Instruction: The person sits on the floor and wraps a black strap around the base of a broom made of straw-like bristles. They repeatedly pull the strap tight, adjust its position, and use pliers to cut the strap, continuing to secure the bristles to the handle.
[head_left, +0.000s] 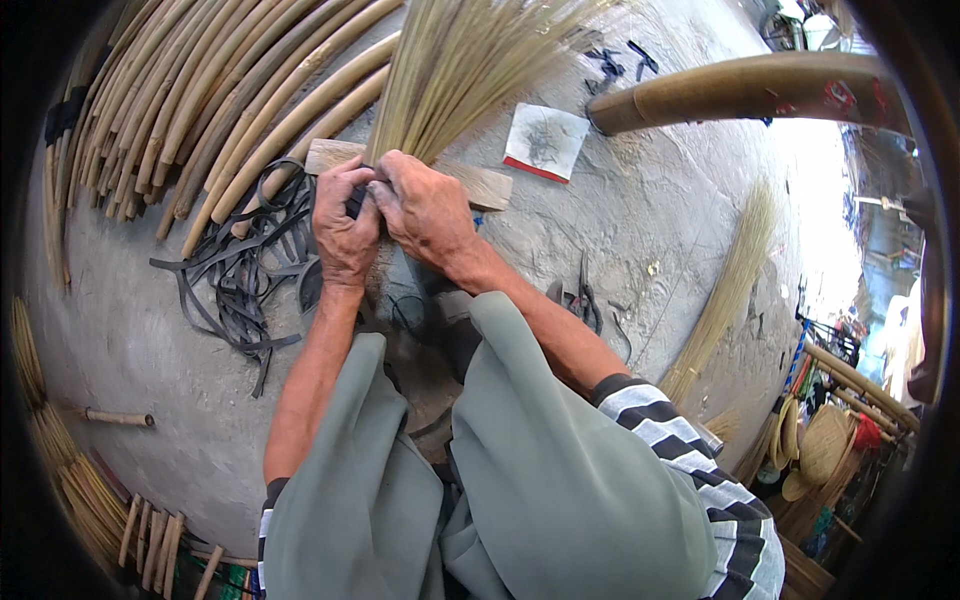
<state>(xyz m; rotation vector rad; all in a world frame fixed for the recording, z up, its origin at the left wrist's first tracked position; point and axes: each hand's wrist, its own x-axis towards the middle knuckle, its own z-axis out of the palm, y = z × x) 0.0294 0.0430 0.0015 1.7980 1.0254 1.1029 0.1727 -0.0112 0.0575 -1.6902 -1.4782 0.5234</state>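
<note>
My left hand (345, 225) and my right hand (428, 208) meet at the lower end of a fanned bundle of broom straw (450, 70). Both are closed, with fingers and thumbs pinched on a dark rubber strip (355, 202) at the base of the straw. The fingertips partly hide how the strip runs. Behind the hands, a wooden block (478, 185) lies crosswise under the bundle. To the left of my left hand, a tangled heap of black rubber strips (255, 265) rests on the floor.
Curved wooden poles (190, 100) are stacked at the far left. A thick bamboo pole (750, 92) reaches in from the far right. On the floor are a white and red packet (546, 140), pliers (586, 302) and another straw bundle (730, 285). Sticks (155, 545) stand at the near left.
</note>
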